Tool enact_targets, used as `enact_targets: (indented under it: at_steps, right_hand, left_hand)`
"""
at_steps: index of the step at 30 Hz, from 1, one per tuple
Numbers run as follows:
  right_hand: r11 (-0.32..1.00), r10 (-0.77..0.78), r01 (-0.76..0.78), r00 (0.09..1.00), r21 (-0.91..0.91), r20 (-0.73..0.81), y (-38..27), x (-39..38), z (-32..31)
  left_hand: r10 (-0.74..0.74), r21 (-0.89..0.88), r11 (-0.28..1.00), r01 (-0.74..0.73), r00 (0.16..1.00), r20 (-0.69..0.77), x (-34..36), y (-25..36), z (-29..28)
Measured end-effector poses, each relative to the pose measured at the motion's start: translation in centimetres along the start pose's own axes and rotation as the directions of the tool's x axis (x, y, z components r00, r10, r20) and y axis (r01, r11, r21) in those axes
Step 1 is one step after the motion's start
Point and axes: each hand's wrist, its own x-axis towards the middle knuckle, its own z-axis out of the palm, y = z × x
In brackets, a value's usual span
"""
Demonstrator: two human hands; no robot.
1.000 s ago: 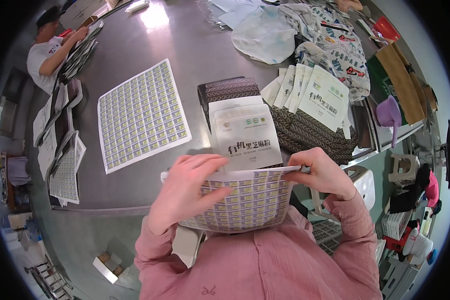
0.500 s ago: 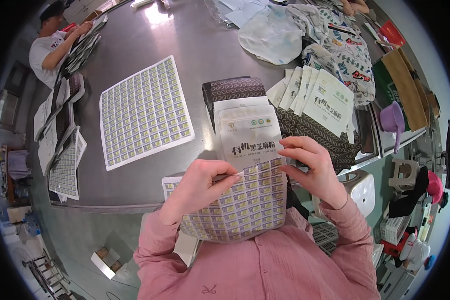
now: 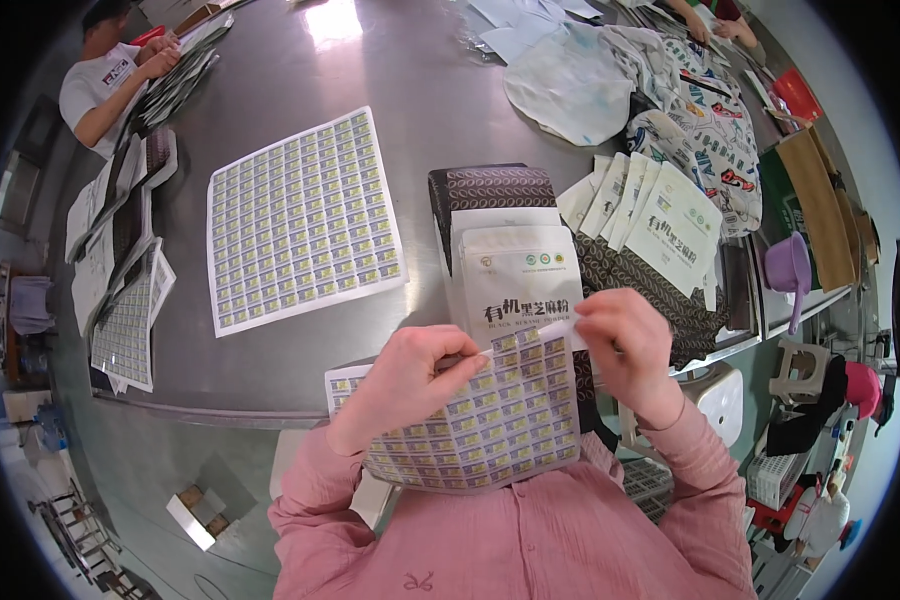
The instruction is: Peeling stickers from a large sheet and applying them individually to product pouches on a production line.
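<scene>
A sheet of small purple and yellow stickers hangs over the table's near edge against my front, its top edge lying over a stack of bags. My left hand pinches the top edge of that sheet between thumb and forefinger. At the sheet's upper right corner, my right hand has its fingertips closed together; a bit of white shows beside them, and what they hold is too small to tell. Just beyond both hands lies the stack of flat white and dark-patterned pouches, the top one printed with dark lettering.
A second full sticker sheet lies flat on the metal table. More pouches are fanned out at the right, near a printed cloth and a purple scoop. Folded pouches sit at the left. Other people work at the far sides.
My right hand's fingers, spread before, have closed together by the sheet's corner. My left hand keeps its pinch. The view has shifted slightly, so the table's things appear a little farther right.
</scene>
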Motion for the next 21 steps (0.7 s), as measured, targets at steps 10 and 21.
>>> enact_targets:
  at_steps: [10,21]
  right_hand:
    - [0.512,0.622,-0.794,0.606,0.328,0.497,1.0,6.2,0.6]
    - [0.482,0.539,-0.855,0.461,0.190,0.705,3.2,7.6,5.9]
  left_hand:
    - [0.099,0.010,0.995,-0.100,0.995,0.029,-0.2,-0.6,0.4]
    - [0.110,0.086,0.990,-0.116,0.992,0.066,0.1,-0.3,0.6]
